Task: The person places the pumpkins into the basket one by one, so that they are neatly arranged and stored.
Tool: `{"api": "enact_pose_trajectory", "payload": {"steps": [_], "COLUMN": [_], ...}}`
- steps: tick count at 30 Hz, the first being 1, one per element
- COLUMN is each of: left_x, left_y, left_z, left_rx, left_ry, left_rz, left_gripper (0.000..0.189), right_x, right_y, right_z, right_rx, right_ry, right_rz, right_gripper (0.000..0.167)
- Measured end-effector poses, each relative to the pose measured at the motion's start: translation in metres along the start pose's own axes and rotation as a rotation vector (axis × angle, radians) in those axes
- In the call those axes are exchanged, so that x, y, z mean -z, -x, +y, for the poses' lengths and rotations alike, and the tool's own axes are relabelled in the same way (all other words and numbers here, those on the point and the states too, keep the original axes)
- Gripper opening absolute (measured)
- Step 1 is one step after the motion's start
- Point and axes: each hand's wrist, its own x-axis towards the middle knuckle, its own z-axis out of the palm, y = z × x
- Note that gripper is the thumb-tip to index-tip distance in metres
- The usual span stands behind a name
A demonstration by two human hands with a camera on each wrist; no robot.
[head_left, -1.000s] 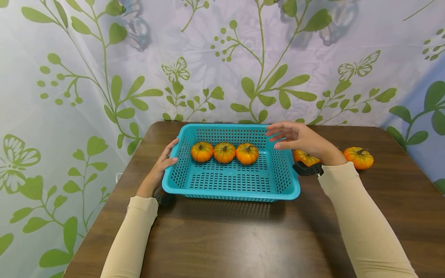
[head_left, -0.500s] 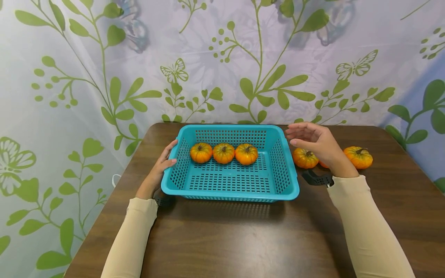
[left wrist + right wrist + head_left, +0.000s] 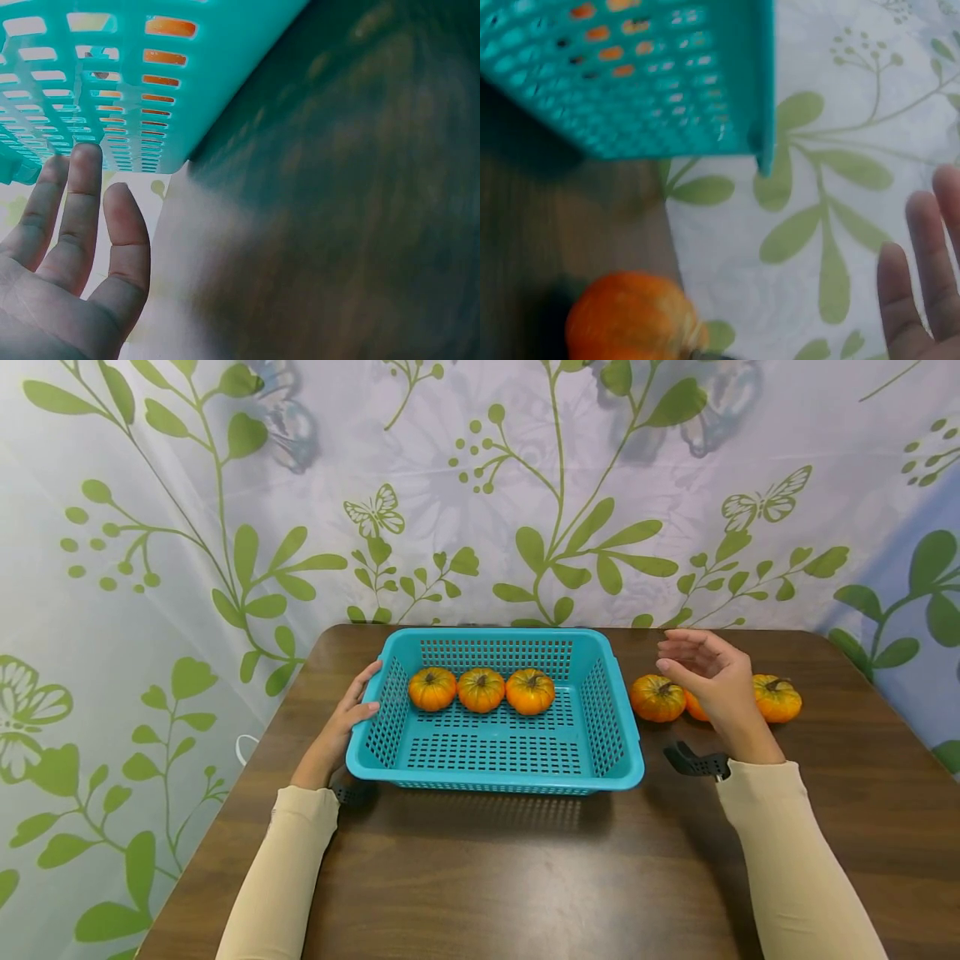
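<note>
Left hand [image 3: 339, 722], fingers straight, touches the basket [image 3: 491, 781]; right hand [image 3: 712, 683] (fingers loosely apart) hovers near pumpkins [image 3: 657, 699].

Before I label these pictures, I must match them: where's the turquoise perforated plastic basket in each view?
Head: the turquoise perforated plastic basket, near the centre.
Left wrist: the basket fills the upper left.
Right wrist: the basket is at upper left.
Shared landmark: ribbed orange pumpkins inside it, glimpsed through its holes in both wrist views.

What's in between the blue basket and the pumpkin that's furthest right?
In the head view, one pumpkin in plain sight, then another pumpkin mostly hidden behind the right hand.
</note>
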Motion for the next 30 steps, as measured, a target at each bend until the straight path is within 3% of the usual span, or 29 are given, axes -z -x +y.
{"api": "enact_pose_trajectory", "payload": {"steps": [8,16,23,30], "left_x": [0.001,0.001,0.0,0.0], "left_y": [0.001,0.001,0.0,0.003], "left_z": [0.001,0.0,0.002,0.002], "left_rx": [0.0,0.0,-0.011,0.021], "left_ry": [-0.001,0.001,0.002,-0.014], "left_rz": [0.002,0.002,0.001,0.008], "left_gripper": [0.077,0.078,0.079,0.077], "right_x": [0.011,0.026,0.044,0.061], "right_y": [0.005,0.01,0.015,0.021], "right_z": [0.014,0.025,0.036,0.04], "right_rx": [0.109,0.143,0.132,0.082], "right_ry": [0.127,0.214,0.241,0.228], "right_rz": [0.235,0.504,0.746,0.945], "right_gripper": [0.034,0.032,0.032,0.028]}}
